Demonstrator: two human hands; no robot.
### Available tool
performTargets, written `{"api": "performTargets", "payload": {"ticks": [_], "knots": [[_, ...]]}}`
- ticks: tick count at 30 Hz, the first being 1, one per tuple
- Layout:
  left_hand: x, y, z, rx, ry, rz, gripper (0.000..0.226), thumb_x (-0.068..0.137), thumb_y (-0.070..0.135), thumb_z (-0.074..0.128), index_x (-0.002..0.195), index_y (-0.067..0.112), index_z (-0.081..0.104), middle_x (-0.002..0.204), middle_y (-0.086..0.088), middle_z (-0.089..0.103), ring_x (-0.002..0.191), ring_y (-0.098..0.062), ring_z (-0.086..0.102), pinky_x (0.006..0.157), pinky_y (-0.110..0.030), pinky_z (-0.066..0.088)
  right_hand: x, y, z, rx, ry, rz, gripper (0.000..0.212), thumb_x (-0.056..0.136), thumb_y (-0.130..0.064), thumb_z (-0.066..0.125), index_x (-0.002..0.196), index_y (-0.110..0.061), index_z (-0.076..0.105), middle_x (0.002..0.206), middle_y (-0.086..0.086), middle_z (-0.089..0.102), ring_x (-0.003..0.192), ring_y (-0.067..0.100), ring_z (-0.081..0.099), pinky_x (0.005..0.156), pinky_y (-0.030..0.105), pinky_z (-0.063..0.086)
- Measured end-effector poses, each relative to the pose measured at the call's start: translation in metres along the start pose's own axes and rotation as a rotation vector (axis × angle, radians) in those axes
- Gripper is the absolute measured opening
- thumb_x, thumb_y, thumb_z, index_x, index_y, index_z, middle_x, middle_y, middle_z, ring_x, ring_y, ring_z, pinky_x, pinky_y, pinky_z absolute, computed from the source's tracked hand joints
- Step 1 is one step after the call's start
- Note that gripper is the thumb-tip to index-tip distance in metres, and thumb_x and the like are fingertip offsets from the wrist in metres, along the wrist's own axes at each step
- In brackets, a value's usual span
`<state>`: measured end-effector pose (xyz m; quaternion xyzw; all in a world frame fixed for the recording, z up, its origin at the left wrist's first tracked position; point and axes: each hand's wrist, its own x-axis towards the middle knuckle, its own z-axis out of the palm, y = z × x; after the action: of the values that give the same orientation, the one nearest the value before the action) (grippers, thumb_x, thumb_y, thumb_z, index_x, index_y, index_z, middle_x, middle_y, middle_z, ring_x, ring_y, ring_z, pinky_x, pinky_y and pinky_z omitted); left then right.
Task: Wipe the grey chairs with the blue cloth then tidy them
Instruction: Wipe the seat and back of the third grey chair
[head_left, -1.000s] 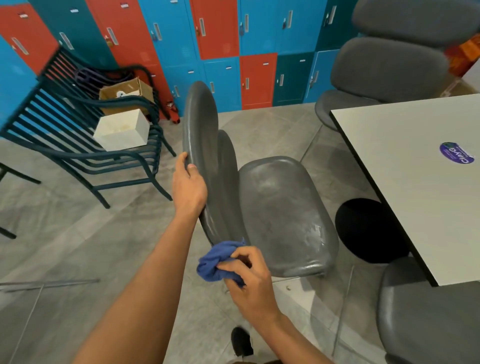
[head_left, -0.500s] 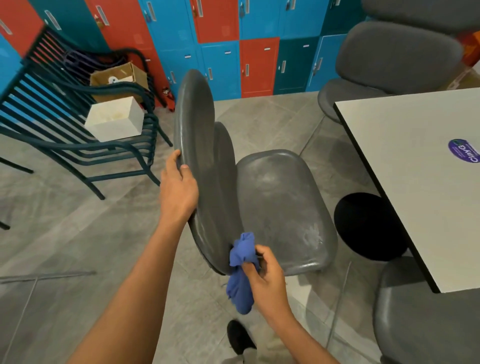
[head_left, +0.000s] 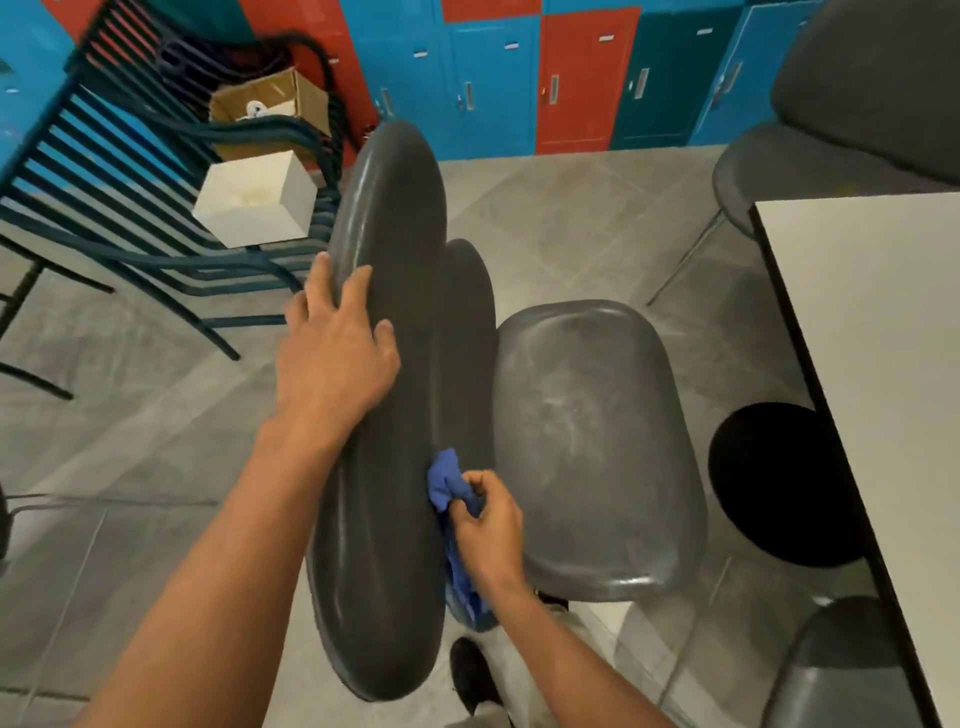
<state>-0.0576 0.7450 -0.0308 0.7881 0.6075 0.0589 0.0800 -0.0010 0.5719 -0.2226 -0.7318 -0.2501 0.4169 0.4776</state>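
Note:
A grey chair stands right below me, its tall backrest seen edge-on and its dusty seat to the right. My left hand lies over the backrest's upper edge, fingers spread and gripping it. My right hand is shut on the bunched blue cloth, pressing it into the gap between the two backrest pads, low down. Part of the cloth hangs under my wrist.
A white table fills the right side, with a black round base under it. More grey chairs stand at the far right and the bottom right. Stacked dark metal chairs carry a white box at left. Coloured lockers line the back wall.
My view has moved closer over the chair. My left hand has slid over the top of the backrest. My right hand has brought the cloth up into the gap between the pads.

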Motion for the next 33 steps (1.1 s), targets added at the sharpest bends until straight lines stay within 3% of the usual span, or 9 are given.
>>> {"api": "performTargets", "payload": {"ticks": [4,8,14,20,23,26,29,33], "knots": [[0.034,0.007,0.008,0.114,-0.017,0.004,0.066,0.103,0.036,0.049,0.162,0.022,0.023,0.172,-0.010,0.004,0.155,-0.038,0.013,0.122,-0.054,0.025,0.052,-0.016,0.014,-0.020,-0.029,0.059,0.014,0.075,-0.016,0.056,0.081,-0.028,0.060,0.083,-0.005,0.067,0.079,0.015,0.063,0.075,0.046,0.053],[0.068,0.023,0.021,0.223,0.009,0.028,0.065,0.103,0.036,0.050,0.162,0.023,0.024,0.172,-0.009,0.000,0.156,-0.040,0.009,0.122,-0.055,0.024,0.095,-0.025,0.026,-0.069,-0.029,0.069,0.009,0.072,-0.022,0.055,0.080,-0.023,0.060,0.080,-0.002,0.066,0.078,0.021,0.062,0.073,0.048,0.052],[0.094,0.027,0.028,0.420,0.020,0.028,0.070,0.100,0.042,0.052,0.161,0.028,0.021,0.172,-0.011,-0.009,0.146,-0.047,0.025,0.102,-0.055,0.044,0.169,-0.050,0.044,-0.156,-0.011,0.009,0.022,0.068,-0.022,0.049,0.084,-0.021,0.065,0.086,0.004,0.069,0.083,0.029,0.064,0.075,0.046,0.052],[0.128,0.029,0.025,0.399,0.006,0.052,0.059,0.101,0.047,0.049,0.155,0.039,0.027,0.171,-0.008,-0.012,0.137,-0.049,0.036,0.086,-0.054,0.050,0.198,-0.055,0.044,-0.093,0.034,0.000,0.020,0.078,-0.007,0.061,0.091,-0.019,0.069,0.090,0.000,0.071,0.085,0.019,0.065,0.075,0.034,0.051],[0.136,0.027,0.024,0.398,0.039,0.088,0.048,0.102,0.044,0.048,0.148,0.037,0.033,0.171,-0.009,-0.007,0.128,-0.048,0.046,0.068,-0.048,0.041,0.225,-0.077,0.049,0.100,0.166,0.042,0.010,0.085,-0.009,0.067,0.089,-0.018,0.065,0.083,-0.002,0.067,0.079,0.015,0.061,0.074,0.031,0.048],[0.134,0.024,0.028,0.433,0.101,0.105,0.046,0.102,0.043,0.048,0.145,0.034,0.036,0.172,-0.010,-0.002,0.121,-0.048,0.050,0.064,-0.043,0.034,0.292,-0.120,0.060,0.146,0.272,-0.007,0.015,0.088,-0.008,0.065,0.087,-0.020,0.058,0.082,-0.004,0.062,0.080,0.015,0.057,0.071,0.024,0.040],[0.135,0.024,0.033,0.436,0.144,0.096,0.043,0.102,0.041,0.049,0.143,0.032,0.038,0.172,-0.011,0.001,0.117,-0.049,0.051,0.064,-0.042,0.033,0.328,-0.138,0.067,0.044,0.232,-0.030,0.012,0.092,-0.008,0.058,0.088,-0.019,0.053,0.083,-0.001,0.061,0.079,0.018,0.056,0.067,0.023,0.034],[0.136,0.022,0.037,0.422,0.151,0.103,0.041,0.101,0.042,0.048,0.141,0.032,0.039,0.172,-0.010,0.002,0.114,-0.047,0.051,0.064,-0.042,0.033,0.288,-0.103,0.059,0.084,0.148,-0.014,0.009,0.087,-0.018,0.073,0.086,-0.017,0.063,0.075,-0.004,0.063,0.072,0.011,0.057,0.072,0.030,0.046]]}}
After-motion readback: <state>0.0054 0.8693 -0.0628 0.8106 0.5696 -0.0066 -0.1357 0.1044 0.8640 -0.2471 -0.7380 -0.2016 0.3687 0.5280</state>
